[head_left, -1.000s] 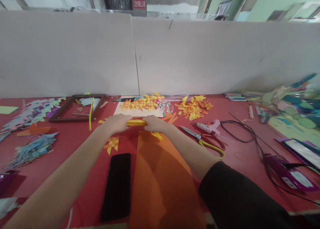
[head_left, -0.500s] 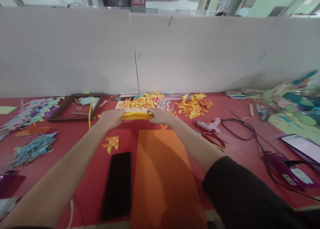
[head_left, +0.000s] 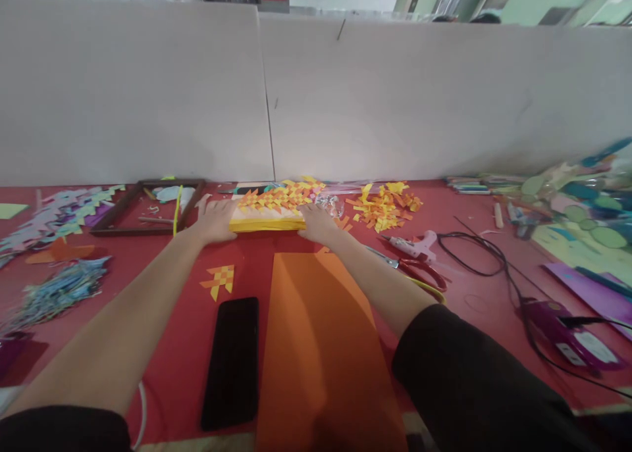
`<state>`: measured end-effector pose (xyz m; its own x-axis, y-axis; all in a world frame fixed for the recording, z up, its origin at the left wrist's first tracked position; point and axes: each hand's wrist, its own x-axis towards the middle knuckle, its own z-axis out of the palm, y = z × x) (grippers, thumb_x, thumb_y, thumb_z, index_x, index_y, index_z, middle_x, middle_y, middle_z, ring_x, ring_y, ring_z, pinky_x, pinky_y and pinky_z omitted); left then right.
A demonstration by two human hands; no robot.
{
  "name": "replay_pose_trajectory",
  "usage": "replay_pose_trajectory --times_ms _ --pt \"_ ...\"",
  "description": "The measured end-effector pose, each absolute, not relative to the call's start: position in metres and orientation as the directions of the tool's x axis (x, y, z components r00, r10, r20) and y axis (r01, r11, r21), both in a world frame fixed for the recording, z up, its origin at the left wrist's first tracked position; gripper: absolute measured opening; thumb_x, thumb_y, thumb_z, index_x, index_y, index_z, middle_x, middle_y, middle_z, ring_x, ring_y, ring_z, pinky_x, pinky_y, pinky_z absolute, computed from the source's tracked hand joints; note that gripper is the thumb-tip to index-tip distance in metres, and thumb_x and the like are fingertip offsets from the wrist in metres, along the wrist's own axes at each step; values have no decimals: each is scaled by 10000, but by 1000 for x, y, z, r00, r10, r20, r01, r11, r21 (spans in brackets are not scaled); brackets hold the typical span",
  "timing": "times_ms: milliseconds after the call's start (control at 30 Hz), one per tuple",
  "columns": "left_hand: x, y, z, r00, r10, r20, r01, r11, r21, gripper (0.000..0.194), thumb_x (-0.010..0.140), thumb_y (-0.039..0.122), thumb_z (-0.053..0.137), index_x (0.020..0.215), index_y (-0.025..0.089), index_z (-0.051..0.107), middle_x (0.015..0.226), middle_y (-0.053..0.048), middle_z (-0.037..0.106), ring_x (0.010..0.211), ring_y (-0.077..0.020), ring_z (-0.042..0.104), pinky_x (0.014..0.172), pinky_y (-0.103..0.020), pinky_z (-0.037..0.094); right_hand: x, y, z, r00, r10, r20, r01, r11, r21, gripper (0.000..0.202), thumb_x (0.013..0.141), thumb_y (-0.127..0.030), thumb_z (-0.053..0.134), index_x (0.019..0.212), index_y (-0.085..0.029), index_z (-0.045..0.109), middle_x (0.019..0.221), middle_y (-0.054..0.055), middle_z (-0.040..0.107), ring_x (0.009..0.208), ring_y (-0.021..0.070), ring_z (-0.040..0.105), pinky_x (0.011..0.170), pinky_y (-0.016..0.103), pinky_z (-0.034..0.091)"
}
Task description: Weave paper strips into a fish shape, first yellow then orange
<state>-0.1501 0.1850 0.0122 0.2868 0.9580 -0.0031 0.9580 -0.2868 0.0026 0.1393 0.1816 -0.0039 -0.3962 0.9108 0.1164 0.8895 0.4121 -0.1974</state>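
Observation:
A bundle of yellow paper strips (head_left: 267, 227) lies low along the front edge of a pale board. My left hand (head_left: 216, 222) is closed around its left end, and my right hand (head_left: 316, 223) grips the right end; the fingertips are partly hidden. Just behind the strips, folded orange and yellow paper pieces (head_left: 276, 197) rest in a row on the board. Nearer to me lies an orange paper sheet (head_left: 320, 333), with a black phone (head_left: 231, 363) beside it. A small woven orange and yellow piece (head_left: 220, 281) sits left of centre.
Loose yellow and orange scraps (head_left: 385, 207) are heaped at the right rear. Red-handled scissors (head_left: 424, 273), a pink glue gun (head_left: 412, 247) and a purple power strip (head_left: 573, 337) with cables lie rightward. At left are a brown frame (head_left: 111, 218) and blue strips (head_left: 69, 286). A white partition (head_left: 395, 103) stands behind.
Both hands have lowered the yellow strips onto the board's front edge, so more of the folded pieces and board show behind. On the right, the lit phone has gone from view as purple paper shows.

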Motion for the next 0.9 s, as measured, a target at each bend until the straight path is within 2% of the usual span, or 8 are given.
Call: replay_pose_trajectory --times_ms 167,300,400,567,633,733,833,900 --pt "-152 182 19 279 959 41 959 -276 -58 1085 549 544 770 1469 171 333 1495 -191 382 1360 -484 262 1106 -617 88 147 179 -4 -440 880 178 859 470 -202 575 711 -369 782 1226 -205 584 1234 118 600 1200 314 491 1015 451 388" --pt "-145 174 18 330 942 64 943 -326 -72 893 636 547 731 1412 234 421 1437 -123 481 1325 -384 364 1144 -547 42 150 178 -6 -457 854 249 836 508 -207 256 823 -273 664 1074 -217 663 1141 77 652 1148 264 521 1007 392 374" --pt "-141 165 18 320 942 101 947 -315 -65 790 701 548 692 1376 209 461 1379 -137 529 1308 -380 384 1144 -551 38 153 173 -4 -433 857 278 845 494 -206 202 867 -190 571 1045 -197 668 1125 91 662 1132 261 530 999 394 363" --pt "-120 138 28 346 927 142 937 -349 -6 762 736 533 683 1361 160 456 1444 -197 427 1339 -426 316 1105 -583 160 163 150 12 -403 889 217 870 445 -212 207 910 -186 477 994 -165 665 1045 106 678 1047 246 570 893 348 405" --pt "-102 120 34 430 896 106 899 -437 44 620 795 518 638 1275 144 520 1357 -182 513 1274 -370 422 1072 -494 294 169 136 18 -420 898 129 872 439 -215 171 900 -217 508 935 -179 671 942 85 693 929 227 612 767 307 428" --pt "-72 90 40 582 813 14 804 -578 140 488 834 538 598 1166 181 583 1232 -118 618 1170 -277 545 1004 -379 408 183 116 23 -441 897 -24 880 427 -207 201 794 -367 686 882 -186 675 918 81 698 867 238 636 681 288 427" --pt "-50 63 39 689 721 -76 717 -663 214 715 705 614 701 1266 198 546 1355 -114 566 1245 -271 521 1021 -339 417 197 102 23 -423 895 -143 901 399 -171 460 590 -481 832 886 -166 673 895 116 694 889 307 639 678 317 440" --pt "-41 50 35 708 674 -208 705 -668 237 935 632 591 761 1406 182 432 1520 -160 387 1394 -323 360 1116 -413 322 205 97 23 -388 902 -190 920 365 -144 544 499 -495 872 871 -151 672 882 142 688 885 347 636 666 339 444"
